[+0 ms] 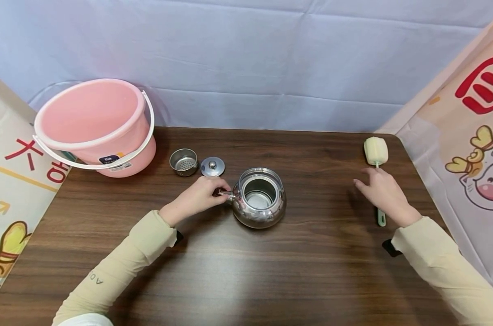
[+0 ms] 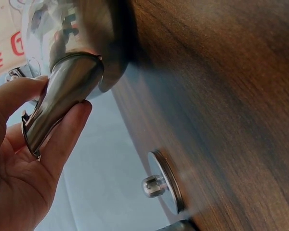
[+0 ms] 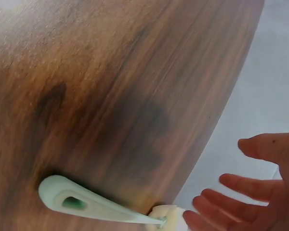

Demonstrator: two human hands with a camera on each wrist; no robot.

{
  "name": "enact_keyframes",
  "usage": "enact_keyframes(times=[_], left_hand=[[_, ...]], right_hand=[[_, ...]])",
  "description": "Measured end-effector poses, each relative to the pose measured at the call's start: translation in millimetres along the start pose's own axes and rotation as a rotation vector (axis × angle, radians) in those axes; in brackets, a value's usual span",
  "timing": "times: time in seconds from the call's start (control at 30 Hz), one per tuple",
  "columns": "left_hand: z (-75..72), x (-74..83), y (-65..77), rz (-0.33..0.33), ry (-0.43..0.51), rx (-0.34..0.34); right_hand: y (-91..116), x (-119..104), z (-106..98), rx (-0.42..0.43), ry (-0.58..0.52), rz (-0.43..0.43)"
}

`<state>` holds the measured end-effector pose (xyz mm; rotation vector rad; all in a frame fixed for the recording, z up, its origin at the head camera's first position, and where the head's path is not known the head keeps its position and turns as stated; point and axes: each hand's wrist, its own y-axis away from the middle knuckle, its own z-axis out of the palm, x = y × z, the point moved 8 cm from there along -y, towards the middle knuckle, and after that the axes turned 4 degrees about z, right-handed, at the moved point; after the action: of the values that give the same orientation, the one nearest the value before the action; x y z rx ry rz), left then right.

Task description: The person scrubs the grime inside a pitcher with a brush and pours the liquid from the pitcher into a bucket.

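A shiny steel teapot without its lid stands on the table, its mouth facing up. My left hand pinches its spout between thumb and fingers. The round lid with a knob and the perforated strainer cup lie behind that hand. On the right, a sponge brush with a pale yellow head and a green handle lies on the table. Over the brush hovers my right hand, fingers spread and holding nothing; it hides the middle of the handle in the head view.
A pink bucket with a white bail handle stands at the back left. The dark wooden table ends at a pale cloth backdrop. Printed cloths hang along both sides.
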<state>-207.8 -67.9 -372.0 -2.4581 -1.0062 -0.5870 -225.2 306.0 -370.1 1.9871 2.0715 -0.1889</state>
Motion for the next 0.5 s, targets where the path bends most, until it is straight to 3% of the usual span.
enact_keyframes(times=[0.17, 0.5], left_hand=[[0.4, -0.1, 0.3, 0.006, 0.000, 0.000], [0.3, 0.5, 0.8, 0.010, 0.002, 0.000]], right_hand=[[-1, 14, 2, -0.031, -0.011, 0.061], [-1, 36, 2, -0.004, -0.027, 0.118]])
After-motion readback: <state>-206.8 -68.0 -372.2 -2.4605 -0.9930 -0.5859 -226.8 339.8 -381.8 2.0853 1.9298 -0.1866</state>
